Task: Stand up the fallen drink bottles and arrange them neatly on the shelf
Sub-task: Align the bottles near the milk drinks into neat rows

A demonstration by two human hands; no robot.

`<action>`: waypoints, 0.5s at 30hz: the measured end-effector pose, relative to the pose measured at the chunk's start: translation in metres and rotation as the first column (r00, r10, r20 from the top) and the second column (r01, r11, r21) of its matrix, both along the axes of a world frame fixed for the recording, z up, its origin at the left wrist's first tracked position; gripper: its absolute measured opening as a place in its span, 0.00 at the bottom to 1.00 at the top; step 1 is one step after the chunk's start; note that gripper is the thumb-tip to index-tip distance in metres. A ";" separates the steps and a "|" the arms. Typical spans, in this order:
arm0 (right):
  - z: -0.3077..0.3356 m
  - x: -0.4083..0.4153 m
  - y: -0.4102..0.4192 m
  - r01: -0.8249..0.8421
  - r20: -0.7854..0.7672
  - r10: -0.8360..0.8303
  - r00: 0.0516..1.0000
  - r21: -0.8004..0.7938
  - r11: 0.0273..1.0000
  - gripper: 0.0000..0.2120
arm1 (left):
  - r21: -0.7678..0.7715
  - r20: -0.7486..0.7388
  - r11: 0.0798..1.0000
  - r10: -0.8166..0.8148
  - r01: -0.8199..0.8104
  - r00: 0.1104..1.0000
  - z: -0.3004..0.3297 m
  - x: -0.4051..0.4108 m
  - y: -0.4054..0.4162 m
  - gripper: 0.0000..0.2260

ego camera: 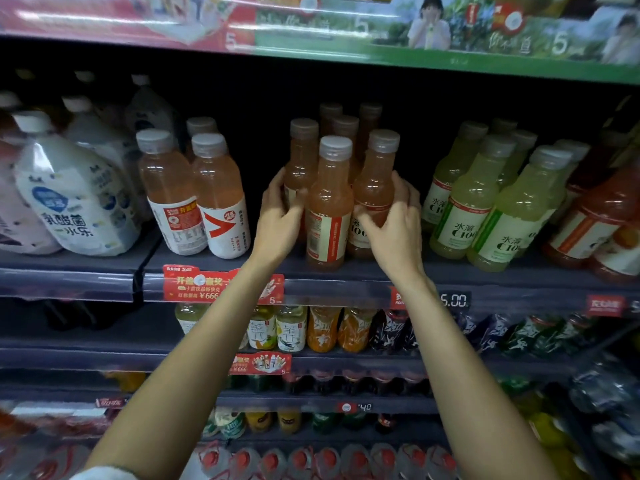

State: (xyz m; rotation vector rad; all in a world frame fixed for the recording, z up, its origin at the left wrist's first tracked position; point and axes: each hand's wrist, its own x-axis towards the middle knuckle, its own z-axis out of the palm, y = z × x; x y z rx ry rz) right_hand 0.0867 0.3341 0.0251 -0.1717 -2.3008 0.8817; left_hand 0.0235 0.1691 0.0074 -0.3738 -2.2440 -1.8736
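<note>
While your arms reach up to the middle shelf (346, 271), the head view shows both hands bracketing the cluster of orange drink bottles (341, 174) at the centre. Left hand (277, 220): fingers curled round the side of the rear-left orange bottle (300, 168), thumb toward the front bottle (329, 209). Right hand (394, 223): fingers wrapped round the right orange bottle (375, 195), palm against its label. Hands are well apart, each gripping its own bottle, with the front bottle standing between them at the shelf's edge. Every bottle in this cluster reads as upright; none lies on its side in this view. Judgement: the standing-up step looks done for this group, and the step in hand is squaring the cluster into rows. The front bottle sits forward of its neighbours and its label is turned sideways, so the next move likely calls for drawing the two gripped bottles level with it, or pushing it back, then turning labels forward. Keep the squeeze light: tall, narrow bottles packed close could topple the ones behind. Neighbours: two pale-orange bottles with white labels (197, 195) stand to the left, slightly tilted; yellow-green bottles (485, 202) stand in a row to the right; white jugs (76, 202) lean at far left. Lower shelves are blurred; contents there not assessed.
</note>
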 end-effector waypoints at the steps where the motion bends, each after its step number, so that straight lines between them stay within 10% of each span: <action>1: 0.000 0.004 -0.004 0.024 -0.017 -0.023 1.000 0.028 0.999 0.32 | -0.011 -0.011 1.000 -0.025 0.024 1.000 0.001 0.001 -0.004 0.34; 15: 0.004 0.053 -0.053 0.039 -0.018 -0.036 0.999 0.269 0.962 0.09 | -0.284 -0.287 0.958 -0.135 0.051 0.948 0.007 0.042 -0.061 0.13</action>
